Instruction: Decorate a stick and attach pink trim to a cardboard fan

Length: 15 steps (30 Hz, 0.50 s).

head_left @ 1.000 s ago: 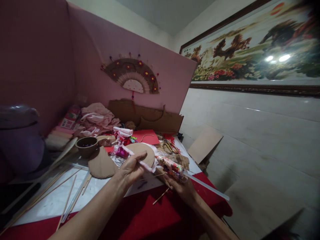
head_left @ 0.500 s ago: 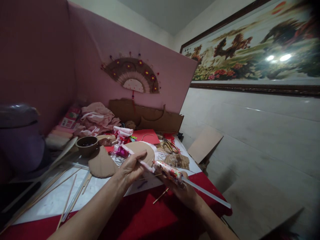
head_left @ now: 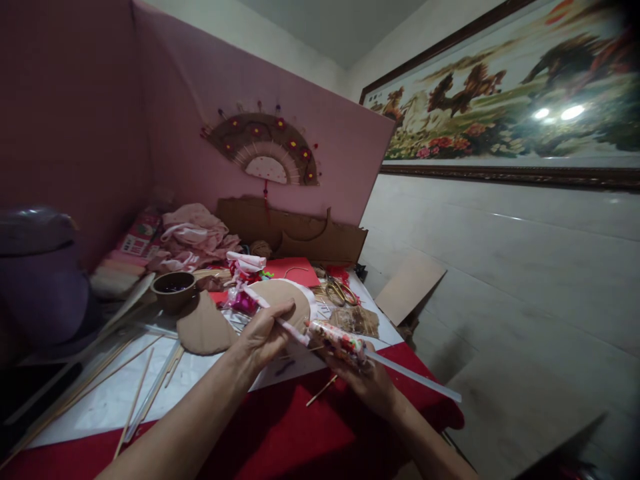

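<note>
My left hand is closed on a rounded piece of cardboard, thumb on top. Whitish-pink fabric is folded over the cardboard's edges. In my right hand is a glue gun with a colourful patterned body, its fingers wrapped round the underside. A long translucent glue stick juts out of the gun's back toward the right. The gun's tip is close to the right corner of the fabric edge; whether they touch I cannot tell.
A brown cup and a cut cardboard piece are on the left. Thin wooden sticks lie nearby. Gold-handled scissors rest behind my right hand. A decorated fan hangs on the pink panel. A purple bin stands far left.
The glue gun has tilted slightly in my right hand, and the back end of the glue stick sits a little higher. My left hand and the cardboard have hardly moved.
</note>
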Each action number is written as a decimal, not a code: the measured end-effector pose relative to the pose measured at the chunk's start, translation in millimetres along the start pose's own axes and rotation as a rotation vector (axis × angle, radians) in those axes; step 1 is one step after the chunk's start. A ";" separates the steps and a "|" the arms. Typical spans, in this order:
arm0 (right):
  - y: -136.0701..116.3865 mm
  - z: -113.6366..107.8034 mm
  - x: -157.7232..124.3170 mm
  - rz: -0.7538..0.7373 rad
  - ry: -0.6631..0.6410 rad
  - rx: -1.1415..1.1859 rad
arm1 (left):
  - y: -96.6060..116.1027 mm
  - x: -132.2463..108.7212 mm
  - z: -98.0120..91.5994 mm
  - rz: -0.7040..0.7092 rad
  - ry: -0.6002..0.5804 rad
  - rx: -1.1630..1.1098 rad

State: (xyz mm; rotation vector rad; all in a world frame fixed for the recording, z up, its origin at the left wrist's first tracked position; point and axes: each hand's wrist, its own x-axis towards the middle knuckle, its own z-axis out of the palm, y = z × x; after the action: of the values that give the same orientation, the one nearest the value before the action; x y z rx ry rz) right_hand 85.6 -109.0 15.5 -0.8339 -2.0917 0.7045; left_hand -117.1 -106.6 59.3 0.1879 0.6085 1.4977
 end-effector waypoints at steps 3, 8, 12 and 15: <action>-1.1 -1.4 0.0 0.012 -0.017 0.007 | -0.4 -0.1 0.3 0.001 -0.008 0.002; -5.1 0.2 1.2 -0.004 -0.013 -0.020 | -0.5 1.3 -0.4 0.027 0.032 0.015; -4.3 2.1 -0.3 -0.005 -0.012 0.026 | -0.1 0.3 -0.1 0.030 0.033 0.046; -4.4 1.3 1.4 0.017 -0.018 0.020 | 0.0 -1.5 1.6 0.029 0.016 0.024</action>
State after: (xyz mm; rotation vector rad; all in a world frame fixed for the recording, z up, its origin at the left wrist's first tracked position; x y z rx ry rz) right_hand 82.4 -111.1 18.5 -0.8382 -2.0925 0.7433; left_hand -116.2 -107.7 61.1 0.2041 0.6387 1.5214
